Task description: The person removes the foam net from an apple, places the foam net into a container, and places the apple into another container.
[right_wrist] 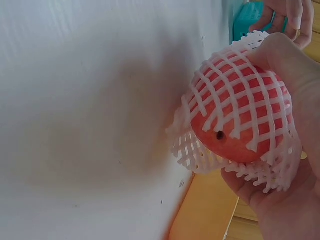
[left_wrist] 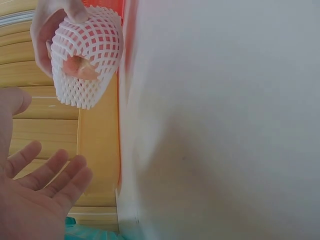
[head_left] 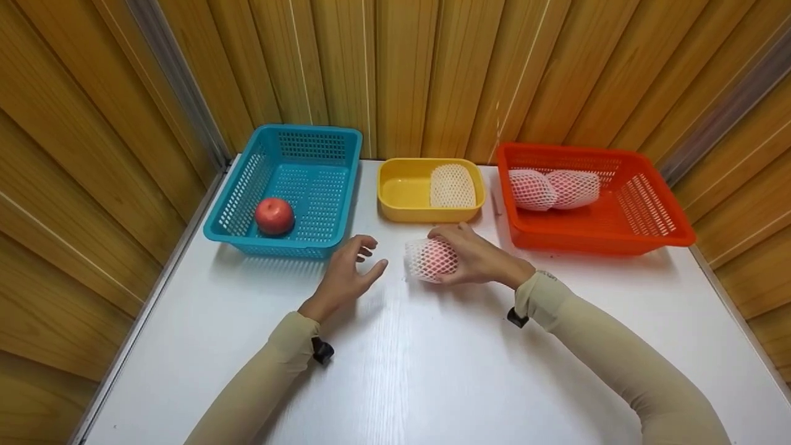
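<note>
Right fingers (head_left: 446, 231) curled round netted apple (head_left: 431, 259); left fingers (left_wrist: 52, 170) loosely spread; marking (head_left: 546, 275) on right cuff (head_left: 539, 296) illegible.

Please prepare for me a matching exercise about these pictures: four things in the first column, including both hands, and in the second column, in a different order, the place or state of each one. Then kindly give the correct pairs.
Column one
1. Bare red fruit
2. Right hand
3. Loose white netting
4. Left hand

Column two
A. Inside the yellow container
B. Open, holding nothing
C. Inside the blue basket
D. Gripping a net-covered fruit

Right pairs: 1-C, 2-D, 3-A, 4-B
</note>
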The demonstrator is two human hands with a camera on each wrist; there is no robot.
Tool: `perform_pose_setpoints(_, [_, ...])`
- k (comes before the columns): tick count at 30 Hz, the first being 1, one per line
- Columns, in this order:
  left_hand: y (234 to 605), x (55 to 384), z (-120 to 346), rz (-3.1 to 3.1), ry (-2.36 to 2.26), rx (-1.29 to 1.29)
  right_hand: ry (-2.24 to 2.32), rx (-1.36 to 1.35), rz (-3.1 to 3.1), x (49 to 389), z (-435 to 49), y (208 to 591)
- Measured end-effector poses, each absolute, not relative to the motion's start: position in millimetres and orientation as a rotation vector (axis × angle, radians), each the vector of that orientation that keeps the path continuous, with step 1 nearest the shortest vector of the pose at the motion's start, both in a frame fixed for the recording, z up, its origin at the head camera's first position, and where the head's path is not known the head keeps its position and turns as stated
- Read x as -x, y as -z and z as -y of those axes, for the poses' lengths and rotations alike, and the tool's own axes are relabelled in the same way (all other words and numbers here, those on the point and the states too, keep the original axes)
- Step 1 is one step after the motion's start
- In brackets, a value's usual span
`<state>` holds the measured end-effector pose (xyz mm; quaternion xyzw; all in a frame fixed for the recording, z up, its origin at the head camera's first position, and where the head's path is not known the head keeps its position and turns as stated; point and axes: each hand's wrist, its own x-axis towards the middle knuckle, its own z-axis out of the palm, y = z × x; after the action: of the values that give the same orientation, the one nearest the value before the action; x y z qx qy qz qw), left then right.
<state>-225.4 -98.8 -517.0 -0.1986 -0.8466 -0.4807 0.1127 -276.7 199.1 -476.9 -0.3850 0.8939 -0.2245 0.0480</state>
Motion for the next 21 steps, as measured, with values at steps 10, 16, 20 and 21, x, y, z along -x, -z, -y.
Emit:
perform_pose_setpoints(10, [517.4,223.4,100.0,2.487,1.401,0.596,0.667,1.208,-2.714,276.8,-191.3,484.0])
perform_pose_setpoints(16, [519.2,222.7,97.8,2.476,1.401,0.619,0.670,1.188,-2.704,275.6,-193.1,484.1])
perform_pose_setpoints(20, [519.0,221.8,94.5,2.495,1.386,0.644,0.673,1.174,-2.713,273.4,-195.5,484.2])
perform_pose_setpoints(21, [518.7,221.7,93.4,2.500,1.387,0.654,0.673,1.171,-2.717,272.8,-196.0,484.3])
